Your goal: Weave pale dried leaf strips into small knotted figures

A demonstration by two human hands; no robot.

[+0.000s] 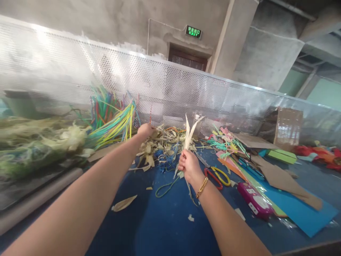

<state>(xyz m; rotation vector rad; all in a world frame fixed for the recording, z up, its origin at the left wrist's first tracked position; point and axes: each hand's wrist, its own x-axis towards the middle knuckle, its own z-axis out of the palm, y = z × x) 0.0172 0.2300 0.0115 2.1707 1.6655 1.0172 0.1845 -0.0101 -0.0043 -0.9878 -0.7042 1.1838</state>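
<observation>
My right hand (189, 166) is closed in a fist around a bunch of pale dried corn husks (188, 140), whose pointed tips fan upward. Loose strands hang below the fist. My left hand (146, 131) reaches forward to the far side of the table, at the edge of a heap of husk scraps (170, 137). Its fingers look pinched together, but what they hold cannot be made out. A thin orange strand (150, 114) stands upright just behind it. Red-and-yellow-handled scissors (218, 176) lie right of my right hand, and tangled blue string (165, 160) lies to its left.
Left of my left hand is a bundle of colourful pipe cleaners (114, 124); further left are husk piles (39, 145). At right lie a purple case (254, 200), blue sheet (303, 209) and cardboard (289, 181). A perforated metal panel (176, 85) closes the far side.
</observation>
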